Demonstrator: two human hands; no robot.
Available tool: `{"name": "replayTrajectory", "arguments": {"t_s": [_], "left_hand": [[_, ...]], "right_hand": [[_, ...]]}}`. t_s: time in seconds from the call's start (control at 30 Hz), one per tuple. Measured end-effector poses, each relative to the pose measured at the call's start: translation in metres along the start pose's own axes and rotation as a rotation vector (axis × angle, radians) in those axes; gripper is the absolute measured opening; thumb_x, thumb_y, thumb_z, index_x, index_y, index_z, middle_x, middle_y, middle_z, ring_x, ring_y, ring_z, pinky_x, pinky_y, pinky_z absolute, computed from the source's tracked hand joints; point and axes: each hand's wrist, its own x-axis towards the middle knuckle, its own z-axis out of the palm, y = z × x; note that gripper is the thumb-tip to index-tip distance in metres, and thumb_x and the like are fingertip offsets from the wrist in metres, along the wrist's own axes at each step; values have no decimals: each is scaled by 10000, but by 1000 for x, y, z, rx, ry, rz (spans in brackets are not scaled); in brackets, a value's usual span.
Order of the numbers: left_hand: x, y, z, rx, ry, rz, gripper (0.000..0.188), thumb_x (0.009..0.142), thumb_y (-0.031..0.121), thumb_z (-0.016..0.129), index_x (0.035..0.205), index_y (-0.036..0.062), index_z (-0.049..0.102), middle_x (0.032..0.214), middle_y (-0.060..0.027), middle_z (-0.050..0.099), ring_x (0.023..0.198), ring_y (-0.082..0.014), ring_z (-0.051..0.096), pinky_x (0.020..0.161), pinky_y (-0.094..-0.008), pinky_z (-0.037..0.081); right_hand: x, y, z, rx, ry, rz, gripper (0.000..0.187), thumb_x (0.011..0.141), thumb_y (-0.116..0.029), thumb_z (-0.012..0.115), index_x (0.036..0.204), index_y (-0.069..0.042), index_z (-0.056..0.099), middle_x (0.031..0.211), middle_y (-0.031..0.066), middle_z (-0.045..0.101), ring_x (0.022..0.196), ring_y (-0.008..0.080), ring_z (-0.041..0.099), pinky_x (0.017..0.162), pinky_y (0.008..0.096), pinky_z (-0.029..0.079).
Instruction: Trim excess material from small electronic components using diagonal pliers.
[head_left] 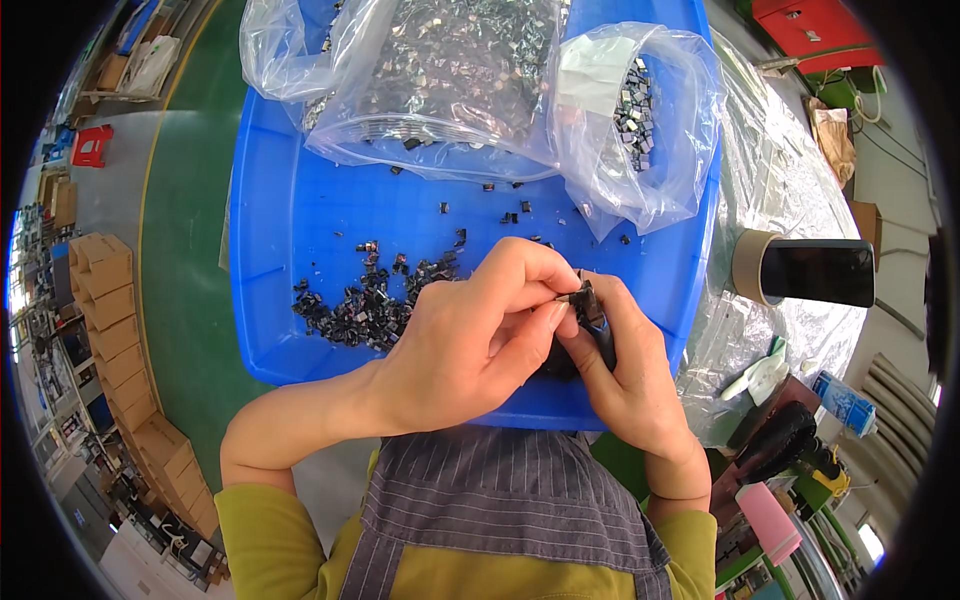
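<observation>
Over the near edge of a blue plastic tray (350, 190), my two hands meet. My left hand (465, 345) is closed in a pinch, its thumb and forefinger on a small black part (583, 290) too tiny to make out fully. My right hand (632, 370) is wrapped round a black tool with a curved handle (600, 335); its kind is not plain, and its working end meets the part at my left fingertips. Left of my hands lies a heap of small black parts (365, 312), partly hidden behind my left hand.
Farther back in the tray lie a large clear bag (440, 125) full of small parts and an opened clear bag (640, 190) with more. On the foil-covered surface at right, a phone (820, 272) leans by a tape roll (750, 267). Cardboard boxes (110, 320) stand left.
</observation>
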Motion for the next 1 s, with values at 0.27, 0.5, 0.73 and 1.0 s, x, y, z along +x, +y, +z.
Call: {"name": "replayTrajectory", "arguments": {"t_s": [0.27,0.5,0.73,1.0], "left_hand": [[1,4,1,-45,-15,-64,207,883,-30,526,1080,3,472,804,-85,655,644,-80,619,545,-215,474],[2,6,2,-63,-22,-45,198,889,-35,516,1077,5,472,797,-78,653,673,-80,626,561,-209,481],[3,3,-2,-52,-75,-34,182,923,-19,459,1101,-10,427,827,-113,644,536,-63,540,475,-193,438],[12,14,-13,-116,-253,-140,264,901,2,428,1162,8,466,740,-68,603,554,-45,504,486,-170,391]], "right_hand": [[-1,2,-1,-37,11,-41,332,848,5,594,1165,-5,499,986,143,575,906,265,563,813,339,450],[-1,4,-1,2,1,-54,370,820,36,599,1171,-5,489,1025,165,557,957,324,549,842,378,439],[-2,3,2,-36,4,-19,292,817,29,610,1085,4,496,972,175,561,906,348,562,785,384,455],[-6,2,6,-9,14,-27,190,818,12,627,966,9,507,873,178,597,812,359,607,676,382,481]]}}
